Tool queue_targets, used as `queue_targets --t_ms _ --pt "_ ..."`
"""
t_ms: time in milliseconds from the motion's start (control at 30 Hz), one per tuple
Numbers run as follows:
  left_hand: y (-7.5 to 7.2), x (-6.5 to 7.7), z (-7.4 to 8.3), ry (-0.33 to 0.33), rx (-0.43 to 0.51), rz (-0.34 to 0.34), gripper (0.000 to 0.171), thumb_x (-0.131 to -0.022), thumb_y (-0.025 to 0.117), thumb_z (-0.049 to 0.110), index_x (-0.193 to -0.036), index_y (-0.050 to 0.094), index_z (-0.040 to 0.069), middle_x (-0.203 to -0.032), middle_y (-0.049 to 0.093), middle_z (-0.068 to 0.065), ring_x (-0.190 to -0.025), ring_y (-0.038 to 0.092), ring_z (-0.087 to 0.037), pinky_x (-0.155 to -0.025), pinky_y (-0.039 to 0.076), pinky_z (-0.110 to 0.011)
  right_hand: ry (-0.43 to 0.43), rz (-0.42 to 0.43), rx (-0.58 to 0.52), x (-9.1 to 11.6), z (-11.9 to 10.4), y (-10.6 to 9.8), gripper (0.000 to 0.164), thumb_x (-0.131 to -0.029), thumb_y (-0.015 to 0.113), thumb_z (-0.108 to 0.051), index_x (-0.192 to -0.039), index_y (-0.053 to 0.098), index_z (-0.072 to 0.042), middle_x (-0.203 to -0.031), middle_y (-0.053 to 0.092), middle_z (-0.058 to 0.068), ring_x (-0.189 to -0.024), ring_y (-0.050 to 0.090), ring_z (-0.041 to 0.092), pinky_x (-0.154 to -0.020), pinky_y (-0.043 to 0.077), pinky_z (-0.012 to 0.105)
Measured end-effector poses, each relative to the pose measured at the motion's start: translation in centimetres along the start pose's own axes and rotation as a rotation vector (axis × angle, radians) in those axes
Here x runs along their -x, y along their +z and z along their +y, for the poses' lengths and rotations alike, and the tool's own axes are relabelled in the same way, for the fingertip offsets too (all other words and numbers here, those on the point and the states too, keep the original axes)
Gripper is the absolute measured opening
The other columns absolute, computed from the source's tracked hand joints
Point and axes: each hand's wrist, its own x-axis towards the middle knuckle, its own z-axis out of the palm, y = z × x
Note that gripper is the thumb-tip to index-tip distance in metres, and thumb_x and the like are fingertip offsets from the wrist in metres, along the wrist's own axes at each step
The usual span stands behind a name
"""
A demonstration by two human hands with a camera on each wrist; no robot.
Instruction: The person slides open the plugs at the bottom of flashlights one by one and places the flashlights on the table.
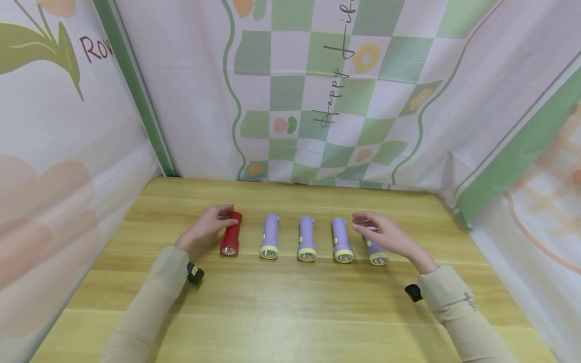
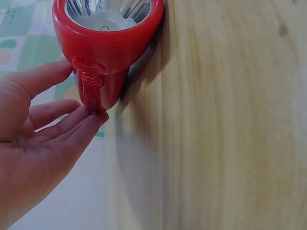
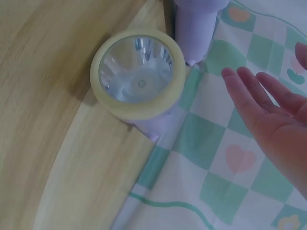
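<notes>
A red flashlight [image 1: 231, 233] lies at the left end of a row, its lens toward the person. My left hand [image 1: 212, 222] is at its left side, fingers mostly straight. In the left wrist view, the thumb and fingertips meet the red body's outline; firm contact is unclear. To the right lie purple flashlights with pale yellow rims: one [image 1: 271, 234] beside the red one, a middle one [image 1: 306, 237], and another [image 1: 341, 238]. My right hand [image 1: 381, 232] hovers over the rightmost purple flashlight [image 1: 375, 250], partly covering it. Its fingers are extended and hold nothing in the right wrist view.
The flashlights lie on a wooden table [image 1: 272, 312], near its far side. Behind it hangs a checked green and white curtain [image 1: 290, 91], with more printed fabric on the left and right. Dark wrist cameras [image 1: 195, 275] sit beneath the beige sleeves.
</notes>
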Motion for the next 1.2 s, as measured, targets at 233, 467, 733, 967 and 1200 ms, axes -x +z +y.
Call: queue_targets --t_ms 233,467,733,967,1200 --pt "0.1 -0.1 -0.1 -0.006 0.019 -0.006 0.061 -0.096 0.063 0.018 -0.143 0.039 -0.012 -0.145 0.046 -0.033 -0.132 0.050 -0.047 -0.111 0.044 -0.053 0.008 -0.015 0.011 -0.1 -0.2 0.4 0.042 -0.103 0.053 -0.021 -0.136 0.052 0.005 -0.134 0.059 0.026 -0.119 0.062 0.038 -0.102 0.050 0.053" --pt "0.1 0.0 0.0 -0.028 0.035 -0.016 0.061 -0.097 0.063 0.019 -0.144 0.039 -0.012 -0.145 0.047 -0.033 -0.134 0.049 -0.046 -0.113 0.042 -0.053 -0.004 -0.026 0.009 -0.3 -0.3 0.9 0.043 -0.103 0.052 -0.021 -0.136 0.051 0.007 -0.135 0.059 0.027 -0.118 0.062 0.038 -0.103 0.050 0.053" --pt "-0.1 0.0 -0.1 -0.079 0.056 -0.041 0.062 -0.097 0.062 0.021 -0.146 0.038 -0.008 -0.146 0.047 -0.030 -0.136 0.047 -0.044 -0.115 0.040 -0.053 -0.030 -0.025 -0.003 -0.7 -0.6 1.0 0.043 -0.103 0.053 -0.019 -0.135 0.051 0.010 -0.134 0.059 0.029 -0.117 0.063 0.040 -0.102 0.049 0.056" --pt "-0.2 0.0 -0.3 -0.076 0.065 -0.045 0.062 -0.097 0.062 0.022 -0.147 0.038 -0.006 -0.147 0.048 -0.028 -0.136 0.047 -0.042 -0.116 0.039 -0.052 -0.026 -0.043 -0.011 -1.0 -0.6 1.2 0.042 -0.103 0.053 -0.021 -0.135 0.053 0.006 -0.135 0.059 0.026 -0.118 0.063 0.037 -0.102 0.051 0.052" --pt "-0.2 0.0 -0.3 -0.088 0.063 -0.051 0.063 -0.097 0.062 0.024 -0.147 0.038 -0.005 -0.147 0.048 -0.028 -0.136 0.047 -0.042 -0.116 0.039 -0.053 -0.041 -0.069 -0.008 -1.3 -1.1 1.6 0.041 -0.103 0.052 -0.020 -0.135 0.053 0.006 -0.135 0.060 0.024 -0.117 0.063 0.037 -0.100 0.053 0.050"
